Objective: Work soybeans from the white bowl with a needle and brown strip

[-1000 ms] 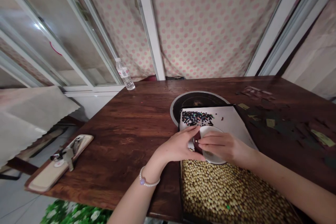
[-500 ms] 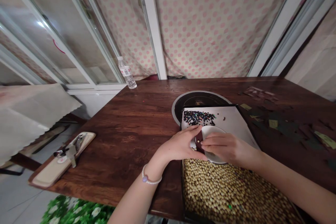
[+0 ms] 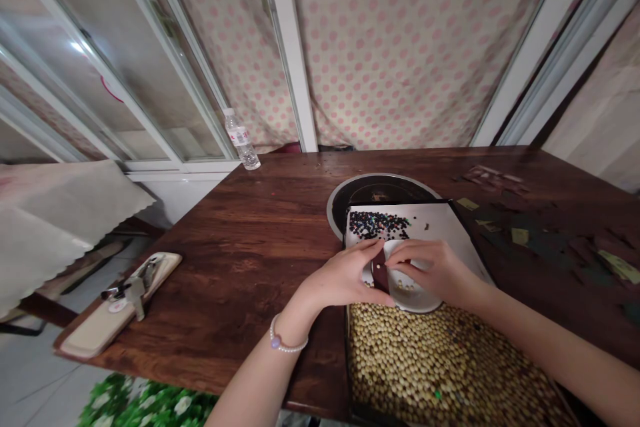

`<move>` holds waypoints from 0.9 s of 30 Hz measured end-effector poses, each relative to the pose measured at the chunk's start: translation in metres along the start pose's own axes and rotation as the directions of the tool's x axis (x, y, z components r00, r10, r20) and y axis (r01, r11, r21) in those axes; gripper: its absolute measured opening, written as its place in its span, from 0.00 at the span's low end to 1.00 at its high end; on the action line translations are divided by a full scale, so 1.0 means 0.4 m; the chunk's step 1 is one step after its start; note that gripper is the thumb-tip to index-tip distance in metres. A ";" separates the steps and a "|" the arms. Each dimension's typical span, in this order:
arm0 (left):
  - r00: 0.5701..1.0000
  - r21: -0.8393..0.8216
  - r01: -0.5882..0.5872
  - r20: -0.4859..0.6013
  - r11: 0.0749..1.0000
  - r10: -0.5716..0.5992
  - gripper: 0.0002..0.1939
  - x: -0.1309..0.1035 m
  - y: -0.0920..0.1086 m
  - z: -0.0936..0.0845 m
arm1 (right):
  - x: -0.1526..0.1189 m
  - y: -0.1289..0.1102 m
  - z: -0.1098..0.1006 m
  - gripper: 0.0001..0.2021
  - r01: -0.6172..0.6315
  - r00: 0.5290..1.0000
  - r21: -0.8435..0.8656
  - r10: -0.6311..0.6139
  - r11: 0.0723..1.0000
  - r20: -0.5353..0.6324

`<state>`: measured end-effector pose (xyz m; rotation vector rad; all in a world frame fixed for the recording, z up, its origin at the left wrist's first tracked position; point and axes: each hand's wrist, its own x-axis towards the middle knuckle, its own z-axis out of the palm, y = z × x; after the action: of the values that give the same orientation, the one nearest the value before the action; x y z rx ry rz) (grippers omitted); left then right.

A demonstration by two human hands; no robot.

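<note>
My left hand (image 3: 345, 277) wraps thumb and fingers around a dark reddish-brown strip (image 3: 381, 279) over the left side of a white bowl (image 3: 417, 297). One small pale bead or bean (image 3: 379, 266) shows on the strip's face. My right hand (image 3: 430, 267) reaches over the bowl, its fingertips pinched together close to that pale dot; whether anything is between them cannot be made out. A few pale beans (image 3: 404, 285) lie inside the bowl. Below, soybean-like pale beans (image 3: 425, 360) fill the near part of a dark-rimmed tray (image 3: 349, 347).
Small dark and coloured beads (image 3: 377, 223) lie on the tray's white far part. Behind it is a round dark disc (image 3: 335, 203). A water bottle (image 3: 243, 140) stands far left, a wooden board with metal items (image 3: 90, 330) nearer. Scraps of paper (image 3: 520, 236) lie right.
My right hand's fingers have lifted and drawn together into a pinch, uncovering the beans in the bowl. My left hand keeps its hold on the strip.
</note>
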<state>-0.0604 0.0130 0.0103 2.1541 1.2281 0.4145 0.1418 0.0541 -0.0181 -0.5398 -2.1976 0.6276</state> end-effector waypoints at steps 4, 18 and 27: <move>1.000 -0.009 -0.011 -0.003 1.000 0.011 0.52 0.001 -0.003 0.001 | 0.002 0.009 -0.002 0.07 -0.045 0.999 -0.030 0.046 0.999 0.011; 1.000 -0.007 -0.005 -0.007 1.000 0.004 0.52 -0.001 -0.001 0.000 | 0.003 -0.015 -0.014 0.06 -0.255 0.962 -0.018 0.255 0.967 0.101; 1.000 0.003 0.016 0.001 1.000 -0.016 0.52 -0.003 0.007 -0.003 | 0.006 -0.008 -0.016 0.06 -0.323 0.929 0.058 0.306 0.944 0.207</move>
<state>-0.0598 0.0112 0.0131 2.1449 1.2454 0.4044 0.1449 0.0547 -0.0113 -0.8235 -2.2691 0.9830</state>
